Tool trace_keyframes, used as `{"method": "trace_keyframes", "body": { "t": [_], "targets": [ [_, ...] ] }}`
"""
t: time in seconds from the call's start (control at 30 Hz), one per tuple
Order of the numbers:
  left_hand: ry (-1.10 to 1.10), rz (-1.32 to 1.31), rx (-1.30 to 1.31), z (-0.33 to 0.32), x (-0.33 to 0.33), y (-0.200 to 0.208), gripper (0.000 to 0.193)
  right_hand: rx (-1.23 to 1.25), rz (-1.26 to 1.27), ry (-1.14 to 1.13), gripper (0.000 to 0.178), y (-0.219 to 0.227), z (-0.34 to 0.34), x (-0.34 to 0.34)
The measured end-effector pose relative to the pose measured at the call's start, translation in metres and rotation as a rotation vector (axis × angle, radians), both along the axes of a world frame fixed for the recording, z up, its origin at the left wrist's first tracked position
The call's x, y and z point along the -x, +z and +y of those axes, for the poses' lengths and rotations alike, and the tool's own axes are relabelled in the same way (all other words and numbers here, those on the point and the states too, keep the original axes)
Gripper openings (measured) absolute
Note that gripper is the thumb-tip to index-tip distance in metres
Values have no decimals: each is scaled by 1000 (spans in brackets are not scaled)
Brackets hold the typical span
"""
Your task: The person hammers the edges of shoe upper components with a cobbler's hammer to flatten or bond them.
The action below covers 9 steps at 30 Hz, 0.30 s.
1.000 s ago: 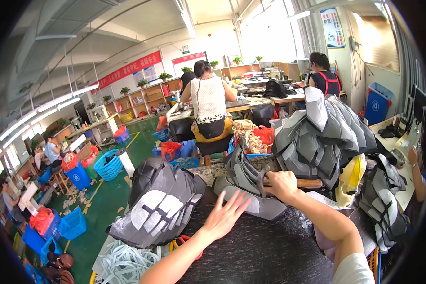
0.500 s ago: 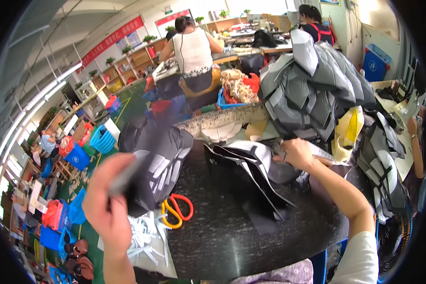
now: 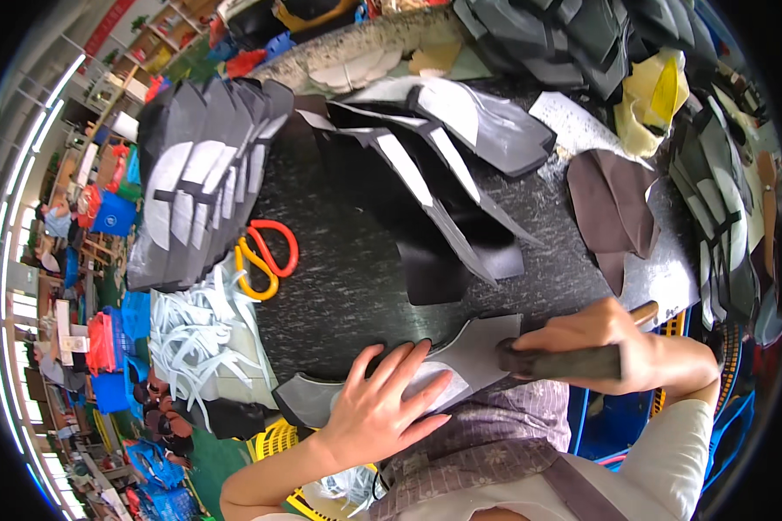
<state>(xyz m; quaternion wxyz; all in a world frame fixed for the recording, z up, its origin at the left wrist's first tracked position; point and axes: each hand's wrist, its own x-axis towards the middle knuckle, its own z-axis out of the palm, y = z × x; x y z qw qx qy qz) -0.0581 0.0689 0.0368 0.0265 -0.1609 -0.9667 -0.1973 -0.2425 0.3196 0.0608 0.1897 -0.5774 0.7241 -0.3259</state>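
Observation:
A curved grey leather piece (image 3: 487, 341) with a pale patch lies along the near edge of the black worktop (image 3: 356, 286). My left hand (image 3: 381, 399) rests on it, fingers spread and extended, holding nothing. My right hand (image 3: 608, 339) is closed round a hammer (image 3: 573, 363) close to its dark head, with part of the wooden handle showing behind the fist. The narrow end of the head meets or hovers just over the piece's right end; I cannot tell which. Beyond my hands stand folded black pieces with white strips (image 3: 408, 169).
Red-and-yellow scissors (image 3: 259, 260) lie at the left beside white strip offcuts (image 3: 202, 334). Stacked grey pieces (image 3: 204, 182) stand behind them. At the right are a brown leather piece (image 3: 608, 208), a yellow-lined cream bundle (image 3: 656, 100) and another grey stack (image 3: 712, 208).
My left hand has come down from the left onto the grey piece at the near edge. My right hand has drawn back from the far side, now with the hammer. The view has tilted downward.

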Motion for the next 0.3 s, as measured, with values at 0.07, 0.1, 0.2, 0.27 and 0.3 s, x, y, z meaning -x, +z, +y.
{"method": "trace_keyframes", "body": {
  "t": [0.07, 0.1, 0.2, 0.27, 0.3],
  "targets": [
    [-3, -33, -97, 4, 11, 4, 48, -44, 56, -7, 30, -4, -8, -5],
    [61, -35, -148, 8, 16, 5, 45, -49, 46, 0, 30, -7, -10, -6],
    [143, -119, -283, 9, 49, -3, 39, -42, 44, 32, 29, -15, -7, -8],
    [145, -205, -432, 6, 62, -15, 34, -61, 77, 29, 31, -19, -3, -11],
    [154, -271, -450, 6, 62, -13, 32, -79, 113, 16, 34, -19, 0, -14]
  ]
}}
